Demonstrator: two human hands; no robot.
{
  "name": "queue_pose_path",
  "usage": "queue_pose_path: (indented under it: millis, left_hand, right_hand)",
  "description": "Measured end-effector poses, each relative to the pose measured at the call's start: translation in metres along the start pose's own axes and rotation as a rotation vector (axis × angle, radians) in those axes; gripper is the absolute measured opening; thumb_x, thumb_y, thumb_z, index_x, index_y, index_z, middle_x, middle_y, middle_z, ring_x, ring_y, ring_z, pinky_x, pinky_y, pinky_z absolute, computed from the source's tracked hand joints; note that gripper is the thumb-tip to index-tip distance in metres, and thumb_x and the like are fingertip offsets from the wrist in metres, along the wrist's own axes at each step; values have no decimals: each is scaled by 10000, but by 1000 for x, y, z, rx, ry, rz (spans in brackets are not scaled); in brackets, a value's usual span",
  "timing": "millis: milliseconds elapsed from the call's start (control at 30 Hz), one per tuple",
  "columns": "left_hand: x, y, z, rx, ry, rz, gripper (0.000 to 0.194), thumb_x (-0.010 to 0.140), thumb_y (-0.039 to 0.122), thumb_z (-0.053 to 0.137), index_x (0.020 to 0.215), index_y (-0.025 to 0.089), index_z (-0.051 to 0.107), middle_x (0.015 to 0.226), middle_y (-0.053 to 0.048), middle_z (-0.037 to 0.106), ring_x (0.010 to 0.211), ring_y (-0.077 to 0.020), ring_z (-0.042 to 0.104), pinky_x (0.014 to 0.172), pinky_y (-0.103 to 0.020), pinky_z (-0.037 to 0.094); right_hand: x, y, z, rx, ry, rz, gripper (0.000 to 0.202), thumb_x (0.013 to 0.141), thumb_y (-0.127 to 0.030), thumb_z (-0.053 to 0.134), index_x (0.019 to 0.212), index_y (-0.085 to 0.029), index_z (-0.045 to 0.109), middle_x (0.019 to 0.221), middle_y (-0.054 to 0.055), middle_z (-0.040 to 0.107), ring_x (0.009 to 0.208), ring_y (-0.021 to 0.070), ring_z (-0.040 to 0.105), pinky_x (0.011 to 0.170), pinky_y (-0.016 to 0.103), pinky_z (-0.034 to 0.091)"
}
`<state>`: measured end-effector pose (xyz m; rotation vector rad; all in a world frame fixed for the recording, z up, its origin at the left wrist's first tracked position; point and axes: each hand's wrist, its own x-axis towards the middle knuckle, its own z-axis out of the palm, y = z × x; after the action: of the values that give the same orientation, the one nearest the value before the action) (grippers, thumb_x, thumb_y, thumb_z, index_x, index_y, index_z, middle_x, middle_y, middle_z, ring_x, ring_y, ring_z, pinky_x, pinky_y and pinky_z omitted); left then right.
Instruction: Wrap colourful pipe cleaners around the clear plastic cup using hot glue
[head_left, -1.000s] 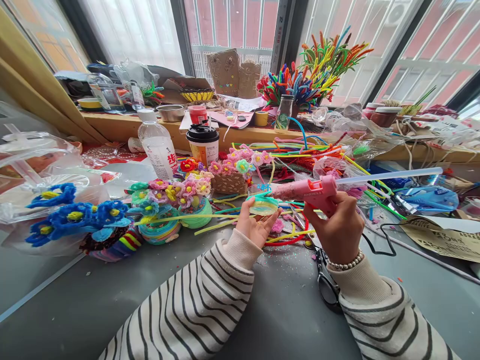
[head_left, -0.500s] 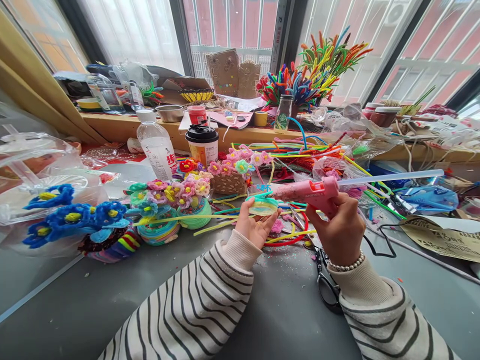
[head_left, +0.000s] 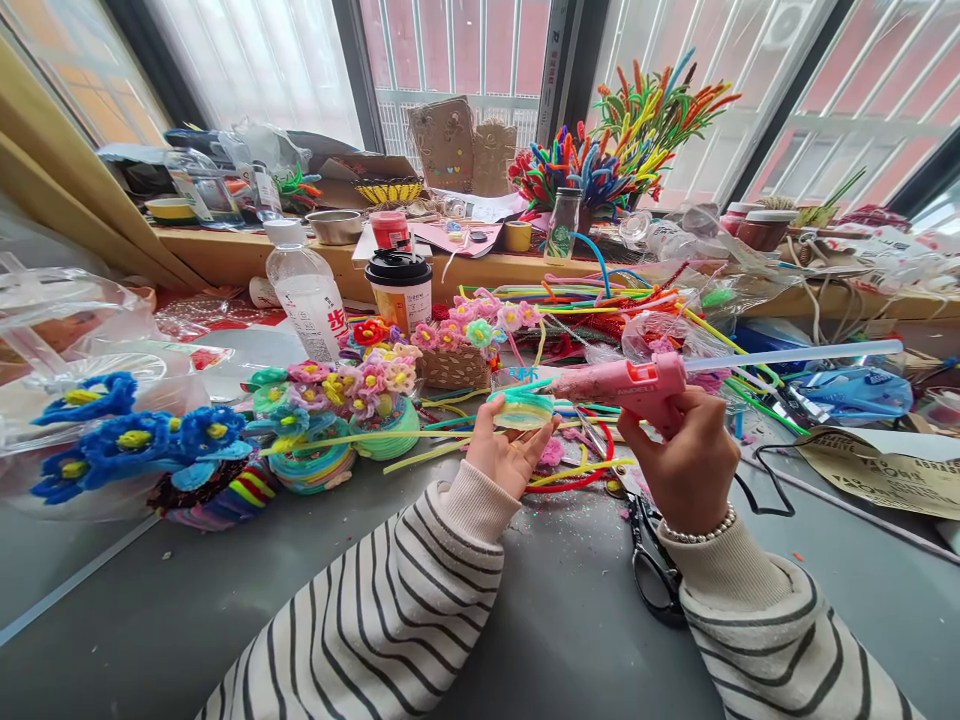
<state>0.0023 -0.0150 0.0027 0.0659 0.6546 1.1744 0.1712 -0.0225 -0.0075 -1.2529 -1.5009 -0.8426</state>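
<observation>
1. pink glue gun [head_left: 641, 385] is gripped by the right hand [head_left: 686, 460] right of frame centre, its nozzle angled left, apparently for aim; contact cannot be told.
2. round turquoise-and-cream piece [head_left: 523, 412] is held up at frame centre between left hand [head_left: 504, 455] thumb and fingers, seemingly for steadiness.
3. black-handled scissors [head_left: 642, 525] are laid lower right, presumably within reach.

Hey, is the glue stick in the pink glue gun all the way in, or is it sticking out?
Sticking out: a long translucent length of glue stick shows behind the pink glue gun. The hidden part can't be judged.
</observation>
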Motion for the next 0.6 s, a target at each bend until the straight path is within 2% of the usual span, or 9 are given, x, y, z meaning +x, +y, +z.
queue_pose_path:
  millis: [600]
  left_hand:
    - [1,2,-1,4,-37,-29,313,801,350,493,886,58,564,895,-123,591,906,-264,625,641,-228,571]
  right_hand:
    - [-3,3,-2,-31,-18,54,278,708,-337,606,881,-196,442,688,-14,574,507,126,545,444,228,396]
